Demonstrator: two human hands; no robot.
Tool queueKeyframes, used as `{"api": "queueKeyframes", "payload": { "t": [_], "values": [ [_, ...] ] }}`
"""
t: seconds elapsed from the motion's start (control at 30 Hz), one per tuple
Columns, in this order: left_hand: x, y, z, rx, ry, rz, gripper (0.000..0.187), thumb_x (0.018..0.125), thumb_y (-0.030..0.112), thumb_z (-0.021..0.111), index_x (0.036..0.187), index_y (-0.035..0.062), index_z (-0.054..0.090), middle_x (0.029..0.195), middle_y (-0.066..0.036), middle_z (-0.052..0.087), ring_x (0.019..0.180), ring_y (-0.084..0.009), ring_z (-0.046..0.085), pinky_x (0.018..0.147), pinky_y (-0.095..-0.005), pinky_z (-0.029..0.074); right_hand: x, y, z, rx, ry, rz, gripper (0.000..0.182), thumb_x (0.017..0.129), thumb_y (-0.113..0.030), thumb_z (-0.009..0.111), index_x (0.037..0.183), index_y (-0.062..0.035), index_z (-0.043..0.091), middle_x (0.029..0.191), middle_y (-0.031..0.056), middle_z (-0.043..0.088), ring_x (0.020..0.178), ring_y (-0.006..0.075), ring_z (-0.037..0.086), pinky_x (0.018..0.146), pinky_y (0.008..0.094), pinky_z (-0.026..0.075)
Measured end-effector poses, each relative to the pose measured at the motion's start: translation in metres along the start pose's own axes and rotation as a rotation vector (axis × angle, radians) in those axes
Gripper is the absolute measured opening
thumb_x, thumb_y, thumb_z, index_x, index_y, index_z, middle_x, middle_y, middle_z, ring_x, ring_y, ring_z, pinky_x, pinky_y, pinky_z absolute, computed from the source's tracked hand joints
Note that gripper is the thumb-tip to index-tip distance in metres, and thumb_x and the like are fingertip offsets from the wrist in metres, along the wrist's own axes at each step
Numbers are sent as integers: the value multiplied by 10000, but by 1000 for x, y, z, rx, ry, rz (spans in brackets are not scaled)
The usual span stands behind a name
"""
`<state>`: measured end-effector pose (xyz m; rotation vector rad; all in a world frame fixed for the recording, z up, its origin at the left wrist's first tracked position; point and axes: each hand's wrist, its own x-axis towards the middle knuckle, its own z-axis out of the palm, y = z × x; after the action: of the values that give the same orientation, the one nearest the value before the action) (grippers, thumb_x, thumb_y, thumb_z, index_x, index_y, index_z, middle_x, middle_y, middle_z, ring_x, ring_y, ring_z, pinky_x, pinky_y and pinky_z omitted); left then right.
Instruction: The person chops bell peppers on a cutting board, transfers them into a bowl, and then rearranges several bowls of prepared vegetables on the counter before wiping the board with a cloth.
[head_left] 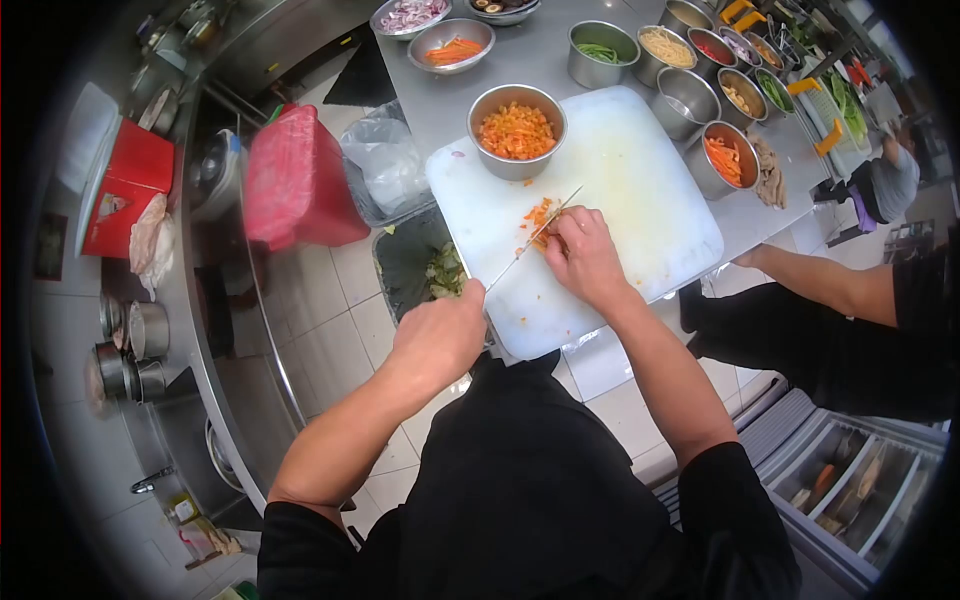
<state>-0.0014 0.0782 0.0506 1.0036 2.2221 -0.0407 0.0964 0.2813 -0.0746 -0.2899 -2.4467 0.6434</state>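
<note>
My left hand (440, 335) is closed round the handle of a kitchen knife (512, 264), which the fist mostly hides. The blade slants up and to the right across a white cutting board (660, 215). My right hand (585, 250) is on the board just right of the blade, its fingers curled down over orange carrot (541, 241); what lies under the fingertips is partly hidden. Small chopped carrot bits (537, 213) lie along the blade's far side. At the board's upper left edge stands a metal bowl (480, 150) full of diced carrot (516, 131).
Several metal containers of cut vegetables line the table's far right, one with carrot strips (724, 160). A bowl of orange strips (452, 50) stands at the back. Left are a bin with scraps (445, 270) and a red tub (300, 180). A co-worker's arm (830, 285) is at right.
</note>
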Motion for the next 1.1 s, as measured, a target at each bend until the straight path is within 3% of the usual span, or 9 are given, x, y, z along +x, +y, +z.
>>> {"api": "queueKeyframes", "payload": {
  "t": [0.73, 0.83, 1.03, 1.1],
  "values": [
    [-7, 14, -11, -30, -33, -14, 250, 967, 126, 445, 1154, -21, 521, 982, -338, 696, 971, -501, 680, 881, -571, 513, -10, 1, -6, 35, 16, 59, 173, 791, 17, 670, 941, -38, 603, 1020, 146, 601, 949, 351, 564, 859, 422, 491],
    [12, 5, 12, -68, -51, -7, 253, 966, 129, 447, 1152, -28, 517, 985, -338, 696, 971, -505, 676, 887, -569, 511, -10, 1, -7, 44, 8, 73, 164, 798, 8, 673, 938, -38, 603, 1018, 147, 601, 953, 352, 569, 865, 432, 492],
    [-9, -1, 7, -18, 5, 107, 305, 958, 162, 452, 1226, 27, 508, 988, -309, 710, 966, -486, 696, 838, -573, 531, -23, 12, 3, 3, 21, 0, 237, 724, -13, 684, 941, -71, 613, 1030, 158, 584, 963, 363, 559, 876, 449, 470],
    [14, 5, 22, -7, -45, -23, 326, 961, 186, 466, 1239, 21, 508, 1027, -322, 707, 1014, -477, 694, 887, -579, 521, -21, 8, 0, 13, 58, 52, 224, 734, -38, 694, 938, -72, 611, 1004, 157, 576, 955, 369, 559, 865, 464, 479]
  ]
}}
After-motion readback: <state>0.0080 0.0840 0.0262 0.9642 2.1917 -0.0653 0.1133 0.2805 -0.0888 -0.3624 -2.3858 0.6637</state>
